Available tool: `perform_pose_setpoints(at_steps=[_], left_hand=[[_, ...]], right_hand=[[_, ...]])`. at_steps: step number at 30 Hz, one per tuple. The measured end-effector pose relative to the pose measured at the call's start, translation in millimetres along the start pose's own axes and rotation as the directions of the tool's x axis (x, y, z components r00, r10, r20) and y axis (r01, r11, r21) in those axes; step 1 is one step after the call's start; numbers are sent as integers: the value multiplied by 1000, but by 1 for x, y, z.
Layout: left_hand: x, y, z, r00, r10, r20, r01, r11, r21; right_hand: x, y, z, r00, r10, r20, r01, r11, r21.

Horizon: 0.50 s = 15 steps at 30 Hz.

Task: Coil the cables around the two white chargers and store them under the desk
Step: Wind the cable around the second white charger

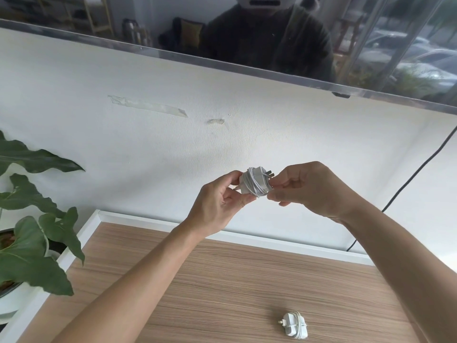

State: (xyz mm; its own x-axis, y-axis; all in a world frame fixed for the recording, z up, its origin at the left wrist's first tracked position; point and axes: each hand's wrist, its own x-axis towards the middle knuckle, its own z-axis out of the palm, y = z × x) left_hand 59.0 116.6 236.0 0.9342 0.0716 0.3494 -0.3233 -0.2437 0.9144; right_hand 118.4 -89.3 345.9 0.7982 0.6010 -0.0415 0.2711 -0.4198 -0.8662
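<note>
Two small white plug-in chargers were seen, each with its thin white cable wound around the body. One white charger [254,182] was held up in the air above the far edge of the wooden, white-framed table [222,280], in front of the white wall [148,144]. It was gripped from its left side by the left hand [217,206], whose thumb and fingers were curled around the charger's end. The right hand [311,189] was closed at the charger's other side, its fingertips pinched at the wound white cable [257,188] close to the metal plug pins; whether the very end of the cable was pinched could not be told. The coils were laid tightly across the charger's middle.

The second white charger [294,328] was left lying on the table near its front right part, well apart from both hands, with its own cable already wrapped around it and its pins pointed left.

A large-leaved green plant in a white pot [32,243] was stood beside the table's left edge. A thin black cable [405,186] was hung down the wall at the right. A dark, glossy screen [272,45] was mounted above, and strips of clear tape [148,106] were stuck on the wall below it.
</note>
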Motion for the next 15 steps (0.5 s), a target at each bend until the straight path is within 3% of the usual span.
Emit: perform_pose_setpoints(at_steps=[9, 15], left_hand=[[4, 4, -8, 998, -1, -68, 3, 1000, 16], [3, -1, -4, 995, 12, -96, -4, 996, 85]], right_hand=[[2, 1, -2, 998, 54, -37, -49, 993, 111], [4, 2, -5, 1000, 21, -1, -21, 998, 63]])
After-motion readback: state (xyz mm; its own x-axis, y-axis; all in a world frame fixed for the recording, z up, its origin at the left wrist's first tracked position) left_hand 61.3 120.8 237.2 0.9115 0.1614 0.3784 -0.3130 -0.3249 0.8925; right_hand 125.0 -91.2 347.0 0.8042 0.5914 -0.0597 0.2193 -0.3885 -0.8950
